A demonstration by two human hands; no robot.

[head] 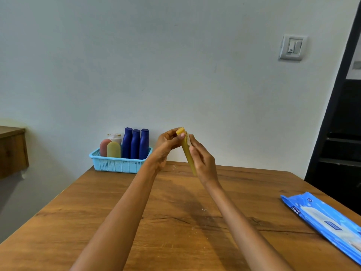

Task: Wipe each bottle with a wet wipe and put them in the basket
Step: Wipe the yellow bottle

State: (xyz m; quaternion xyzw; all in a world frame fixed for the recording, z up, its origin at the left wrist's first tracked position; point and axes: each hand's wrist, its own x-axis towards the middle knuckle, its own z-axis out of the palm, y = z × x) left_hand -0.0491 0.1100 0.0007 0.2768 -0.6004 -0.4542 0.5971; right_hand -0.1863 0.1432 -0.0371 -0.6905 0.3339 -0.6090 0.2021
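hands (168,143) wiping yellow bottle (187,153) — wooden table (175,222)

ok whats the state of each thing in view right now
yellow bottle: held up off the table, tilted, in both hands
left hand: gripping the bottle's top end
right hand: on the bottle's side, pressing a wipe to it
basket: on the table's far edge, six bottles standing in it
wipes pack: lying flat on the table, right side; flap state unclear
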